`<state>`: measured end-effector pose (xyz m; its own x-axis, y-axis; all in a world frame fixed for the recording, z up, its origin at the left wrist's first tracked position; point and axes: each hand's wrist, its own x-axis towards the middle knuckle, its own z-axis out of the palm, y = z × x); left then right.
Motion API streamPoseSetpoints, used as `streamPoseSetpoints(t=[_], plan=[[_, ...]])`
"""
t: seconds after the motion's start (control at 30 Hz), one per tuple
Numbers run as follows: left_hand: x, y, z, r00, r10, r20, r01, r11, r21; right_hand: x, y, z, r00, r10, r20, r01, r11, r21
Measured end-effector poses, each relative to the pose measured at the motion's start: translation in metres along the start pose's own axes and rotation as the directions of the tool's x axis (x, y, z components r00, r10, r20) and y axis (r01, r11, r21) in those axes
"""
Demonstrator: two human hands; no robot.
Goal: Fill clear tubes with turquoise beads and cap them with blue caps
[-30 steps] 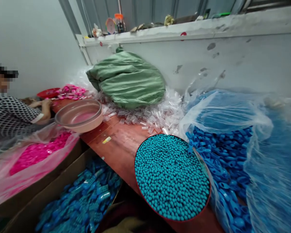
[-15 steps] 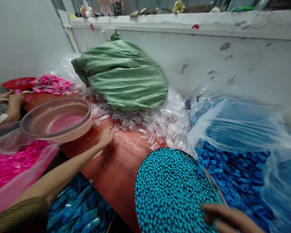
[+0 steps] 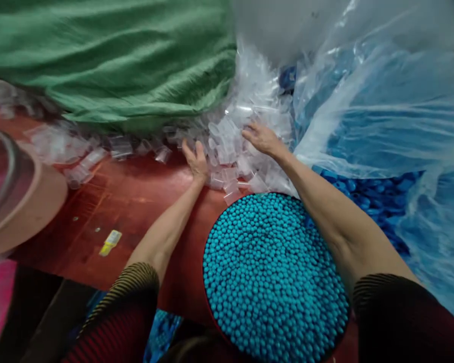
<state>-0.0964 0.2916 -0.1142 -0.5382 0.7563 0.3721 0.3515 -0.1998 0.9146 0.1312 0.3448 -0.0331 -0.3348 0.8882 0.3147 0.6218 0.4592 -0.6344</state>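
Nearest to me, my dark, ribbed sleeves point(image 3: 117, 312) are framing the view at the bottom. Between my arms a round mass of teal beads point(image 3: 276, 282) is lying, and my right forearm is passing over its edge. Low on the left, blue pieces point(image 3: 162, 327) are showing below the edge of the red bench point(image 3: 136, 212). On the bench a small yellow-and-white tag point(image 3: 111, 243) is lying, and a pinkish basin point(image 3: 41, 206) is standing at the far left.

Farther on, just beyond the beads, clear plastic pieces point(image 3: 225, 138) are lying in a loose pile. My left hand point(image 3: 196, 161) is resting at the pile's left border, with its fingers spread. My right hand point(image 3: 263, 138) is hovering or resting over its right part, its fingers lightly bent and apart. I am seeing nothing grasped in either hand; whether the fingertips are touching, I cannot tell.

In my judgement, I am being at the step of gathering these pieces between both hands. The next move would be calling for closing the fingers softly, without scattering the pile.

Behind the pile, a green sack point(image 3: 136, 60) is leaning over it, and to the right a translucent sheet point(image 3: 363, 126) is covering more blue parts point(image 3: 378, 196).
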Motion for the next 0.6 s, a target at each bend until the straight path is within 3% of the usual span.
streamPoseSetpoints(t=[0.1, 0.23, 0.33, 0.43, 0.6], plan=[[-0.004, 0.008, 0.033, 0.991, -0.025, 0.132, 0.042, 0.991, -0.124, -0.008, -0.005, 0.003, 0.998, 0.024, 0.056, -0.02, 0.997, -0.074], [-0.007, 0.034, 0.048, 0.922, 0.04, 0.385, 0.045, 0.977, -0.21, -0.027, -0.013, -0.003, 0.993, 0.118, 0.015, -0.118, 0.992, 0.044], [-0.016, 0.065, 0.043, 0.86, 0.132, 0.493, -0.002, 0.967, -0.255, -0.048, -0.024, -0.018, 0.984, 0.162, -0.069, -0.149, 0.975, 0.166], [-0.031, 0.097, 0.031, 0.809, 0.229, 0.541, -0.067, 0.951, -0.302, -0.073, -0.038, -0.035, 0.984, 0.137, -0.113, -0.105, 0.963, 0.248], [-0.066, 0.131, 0.013, 0.689, 0.343, 0.638, -0.237, 0.939, -0.25, -0.124, -0.043, -0.051, 0.98, 0.145, -0.135, -0.105, 0.959, 0.265]])
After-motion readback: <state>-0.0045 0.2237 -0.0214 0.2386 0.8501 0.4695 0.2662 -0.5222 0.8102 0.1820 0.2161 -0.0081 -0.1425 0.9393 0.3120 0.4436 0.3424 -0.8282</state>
